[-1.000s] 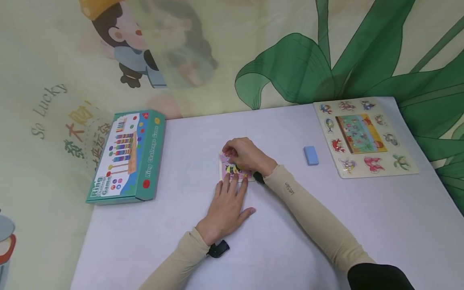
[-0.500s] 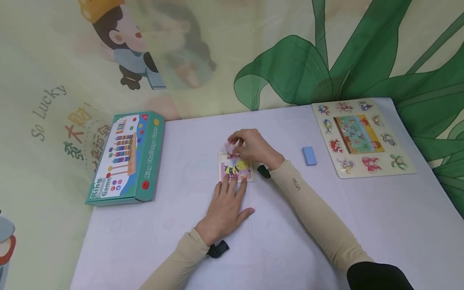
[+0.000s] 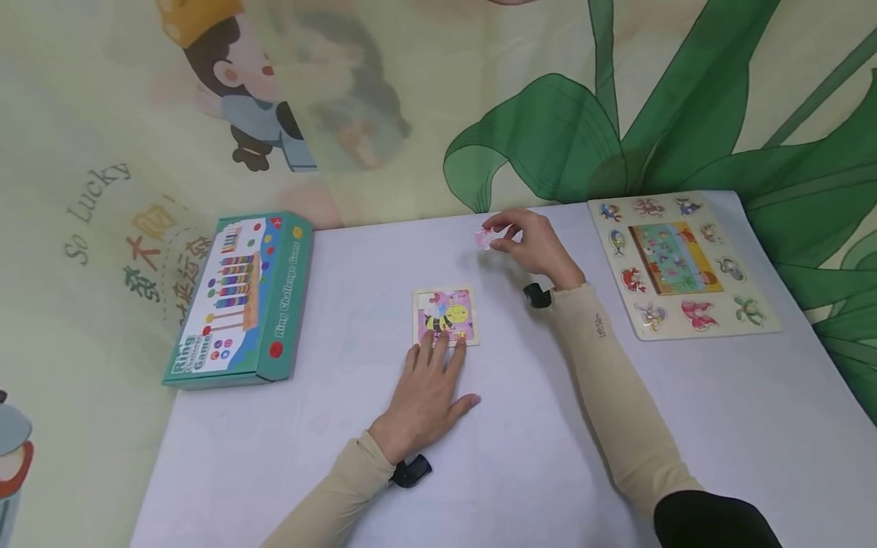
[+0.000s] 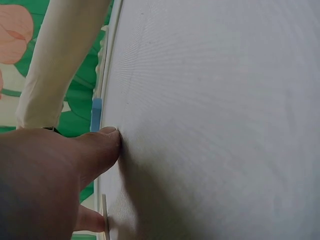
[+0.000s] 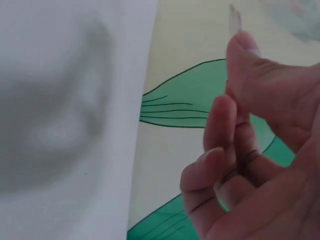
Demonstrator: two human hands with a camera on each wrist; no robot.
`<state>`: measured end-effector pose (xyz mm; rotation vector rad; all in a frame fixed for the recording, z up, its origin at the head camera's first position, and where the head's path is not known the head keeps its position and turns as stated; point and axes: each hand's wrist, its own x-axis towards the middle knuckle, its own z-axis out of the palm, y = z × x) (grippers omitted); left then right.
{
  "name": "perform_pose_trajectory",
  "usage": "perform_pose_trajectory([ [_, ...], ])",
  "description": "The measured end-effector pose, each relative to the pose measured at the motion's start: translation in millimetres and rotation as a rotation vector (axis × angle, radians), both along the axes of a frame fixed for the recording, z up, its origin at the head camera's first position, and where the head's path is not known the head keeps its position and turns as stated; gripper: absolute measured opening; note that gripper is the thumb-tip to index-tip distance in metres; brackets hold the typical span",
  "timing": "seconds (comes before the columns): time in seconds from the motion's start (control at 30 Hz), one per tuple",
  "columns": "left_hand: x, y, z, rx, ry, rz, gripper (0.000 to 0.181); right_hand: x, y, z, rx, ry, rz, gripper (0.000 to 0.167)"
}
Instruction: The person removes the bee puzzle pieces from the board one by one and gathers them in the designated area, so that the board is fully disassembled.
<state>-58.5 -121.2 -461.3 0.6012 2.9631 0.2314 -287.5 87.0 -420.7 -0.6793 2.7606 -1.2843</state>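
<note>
A small bee jigsaw puzzle [image 3: 448, 308] in a pale frame lies on the white table. Its upper left corner shows a whitish gap. My left hand [image 3: 426, 392] lies flat with spread fingers, the fingertips resting on the puzzle's lower edge; in the left wrist view the thumb [image 4: 102, 150] touches the cloth. Raised over the back of the table, my right hand [image 3: 530, 243] pinches a pink puzzle piece [image 3: 485, 239] between thumb and fingers. In the right wrist view, only the thin edge of the puzzle piece [image 5: 235, 20] shows above the thumb.
A green Ring Challenge Game box [image 3: 236, 297] lies at the left. On the right are a blue block [image 3: 585, 294] seen beside the sleeve in the left wrist view's distance only partly, and a board with sea-animal pieces [image 3: 674, 323]. A printed curtain [image 3: 384, 190] hangs behind the table.
My right hand has lifted the pink piece off the puzzle and carried it up and to the right, toward the table's back edge. The left hand has stayed on the puzzle.
</note>
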Motion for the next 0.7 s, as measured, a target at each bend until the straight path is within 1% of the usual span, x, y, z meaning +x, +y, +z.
perform_pose_trajectory([
  [0.17,-1.1,0.2,-1.1,0.000,-0.002,-0.004,0.083,-7.3,0,-10.1,0.034,-0.117,-0.086,0.031],
  [0.33,-0.9,-0.1,-2.4,-0.007,0.009,-0.001,0.083,-13.1,-4,-19.9,0.031,-0.211,-0.127,0.030],
  [0.47,-1.1,-0.4,-2.8,-0.016,0.023,-0.003,0.083,-14.6,-9,-25.3,0.043,-0.286,-0.158,0.030],
  [0.57,-1.2,-0.9,-3.1,-0.022,0.032,-0.003,0.083,-15.0,-12,-29.2,0.060,-0.317,-0.174,0.031],
  [0.7,-1.0,-1.1,-3.6,-0.022,0.038,-0.008,0.083,-14.5,-15,-32.6,0.066,-0.327,-0.217,0.030],
])
